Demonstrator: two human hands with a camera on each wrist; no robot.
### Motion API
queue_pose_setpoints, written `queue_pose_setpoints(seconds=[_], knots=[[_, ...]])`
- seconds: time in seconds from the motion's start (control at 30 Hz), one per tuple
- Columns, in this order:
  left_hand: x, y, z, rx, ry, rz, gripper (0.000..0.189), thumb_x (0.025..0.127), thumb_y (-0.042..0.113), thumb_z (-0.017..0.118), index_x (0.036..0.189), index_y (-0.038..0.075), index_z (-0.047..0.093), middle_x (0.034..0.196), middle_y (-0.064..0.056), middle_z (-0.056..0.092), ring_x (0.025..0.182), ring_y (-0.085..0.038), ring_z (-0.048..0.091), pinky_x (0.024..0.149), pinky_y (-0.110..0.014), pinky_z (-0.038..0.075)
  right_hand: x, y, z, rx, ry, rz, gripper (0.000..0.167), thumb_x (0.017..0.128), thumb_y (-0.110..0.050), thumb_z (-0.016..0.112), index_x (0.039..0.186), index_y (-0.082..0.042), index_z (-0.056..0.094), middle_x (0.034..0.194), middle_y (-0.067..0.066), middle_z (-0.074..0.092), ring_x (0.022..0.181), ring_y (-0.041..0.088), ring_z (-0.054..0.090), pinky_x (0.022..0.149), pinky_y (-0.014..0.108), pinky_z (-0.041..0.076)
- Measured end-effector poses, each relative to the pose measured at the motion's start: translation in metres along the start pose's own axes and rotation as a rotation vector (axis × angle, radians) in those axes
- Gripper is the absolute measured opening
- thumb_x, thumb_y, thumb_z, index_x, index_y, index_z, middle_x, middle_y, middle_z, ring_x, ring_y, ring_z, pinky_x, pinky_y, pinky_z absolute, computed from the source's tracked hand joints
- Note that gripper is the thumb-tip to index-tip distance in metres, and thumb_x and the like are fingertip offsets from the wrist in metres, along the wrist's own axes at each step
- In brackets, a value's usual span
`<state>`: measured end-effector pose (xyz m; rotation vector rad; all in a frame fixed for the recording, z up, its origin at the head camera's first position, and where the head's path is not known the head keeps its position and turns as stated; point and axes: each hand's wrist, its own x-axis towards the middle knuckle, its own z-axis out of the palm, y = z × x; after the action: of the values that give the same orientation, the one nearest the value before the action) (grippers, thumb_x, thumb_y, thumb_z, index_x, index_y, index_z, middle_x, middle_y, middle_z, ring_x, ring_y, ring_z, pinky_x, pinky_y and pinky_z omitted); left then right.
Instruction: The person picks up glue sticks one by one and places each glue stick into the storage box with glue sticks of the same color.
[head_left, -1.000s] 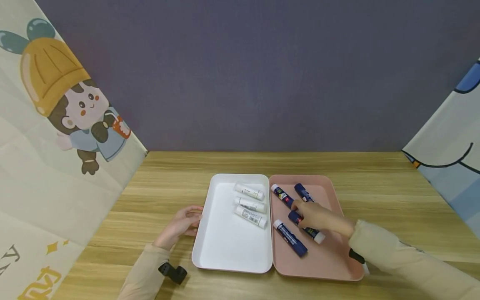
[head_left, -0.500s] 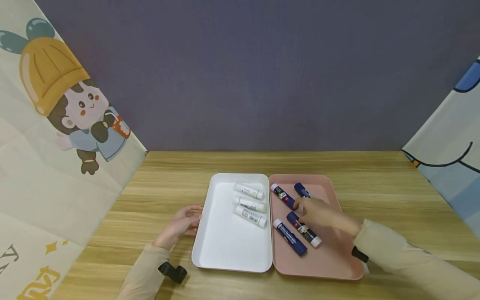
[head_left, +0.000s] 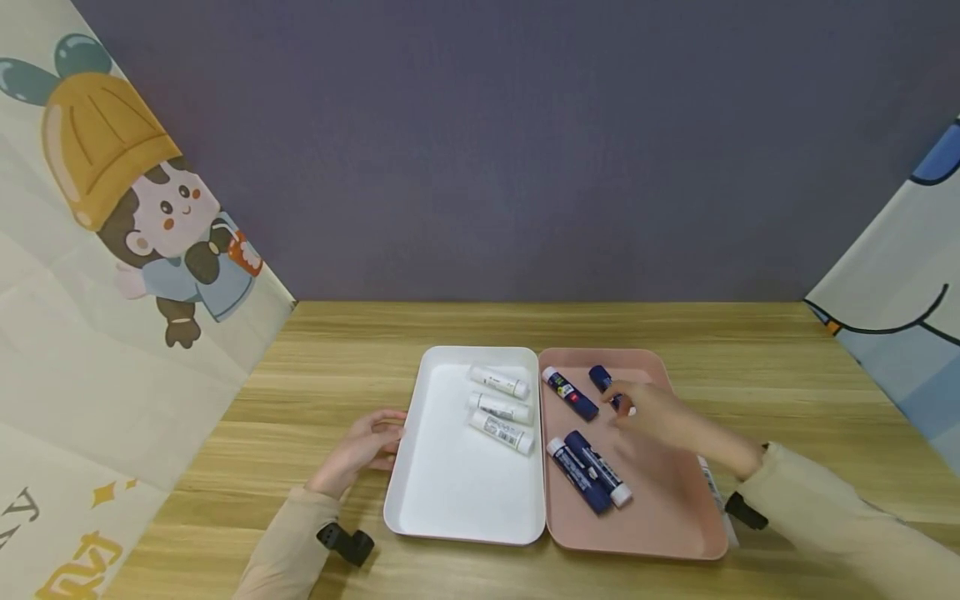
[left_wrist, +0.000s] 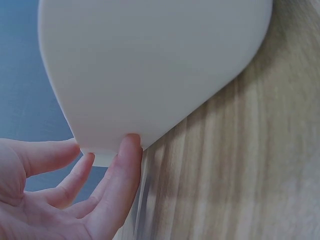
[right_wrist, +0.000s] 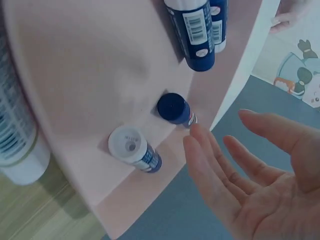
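Note:
My right hand (head_left: 648, 412) is over the pink tray (head_left: 660, 533), fingers extended and holding nothing, beside the upper-right blue glue stick (head_left: 599, 377), which it partly covers. Another blue glue stick (head_left: 572, 394) lies to the left of it. Lower down, two blue glue sticks (head_left: 576, 477) lie side by side. The right wrist view shows my right palm (right_wrist: 270, 200) with straight, spread fingers. My left hand (head_left: 362, 452) touches the white tray (head_left: 450, 525) at its left side. In the left wrist view, its fingertips (left_wrist: 131, 142) rest against the tray's outer wall.
Three white glue sticks (head_left: 501, 408) lie in the white tray's upper right. The trays stand side by side on the wooden table (head_left: 315, 383). A white tube (right_wrist: 20, 135) lies outside the pink tray, on its right. A dark panel (head_left: 480, 150) rises behind.
The middle blue glue stick has rolled down-left against the lower one and been let go. My right hand has moved away from it toward the upper-right stick. The left hand stays put.

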<state>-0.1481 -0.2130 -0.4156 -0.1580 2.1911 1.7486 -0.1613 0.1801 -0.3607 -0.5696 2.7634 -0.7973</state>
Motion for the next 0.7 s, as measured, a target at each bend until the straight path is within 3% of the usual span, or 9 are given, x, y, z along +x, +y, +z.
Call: queue_pose_setpoints(seconds=[0.2, 0.43, 0.7], knots=[[0.000, 0.000, 0.000, -0.001, 0.001, 0.001, 0.036, 0.090, 0.007, 0.047, 0.123, -0.006, 0.039, 0.102, -0.019, 0.056, 0.073, -0.019, 0.060, 0.062, -0.036, 0.052, -0.009, 0.004, -0.010, 0.022, 0.033, 0.020, 0.028, 0.079, -0.006, 0.061, 0.105, 0.001, 0.055, 0.080, 0.005, 0.056, 0.069, 0.017, 0.054, 0.056, 0.028, 0.044], [0.000, -0.001, 0.000, 0.007, -0.011, 0.006, 0.036, 0.090, 0.007, 0.047, 0.123, -0.006, 0.038, 0.103, -0.020, 0.055, 0.074, -0.019, 0.060, 0.062, -0.036, 0.052, -0.020, 0.013, -0.015, 0.040, 0.080, -0.023, 0.028, 0.079, -0.003, 0.058, 0.105, 0.006, 0.054, 0.075, 0.003, 0.057, 0.066, 0.015, 0.053, 0.053, 0.026, 0.043], [0.001, -0.002, -0.001, 0.008, -0.006, 0.007, 0.036, 0.090, 0.007, 0.047, 0.123, -0.006, 0.039, 0.102, -0.019, 0.056, 0.074, -0.019, 0.060, 0.063, -0.037, 0.052, -0.033, 0.023, -0.018, 0.013, 0.113, 0.001, 0.026, 0.080, -0.004, 0.058, 0.104, 0.005, 0.055, 0.077, 0.004, 0.057, 0.069, 0.019, 0.055, 0.053, 0.025, 0.044]])
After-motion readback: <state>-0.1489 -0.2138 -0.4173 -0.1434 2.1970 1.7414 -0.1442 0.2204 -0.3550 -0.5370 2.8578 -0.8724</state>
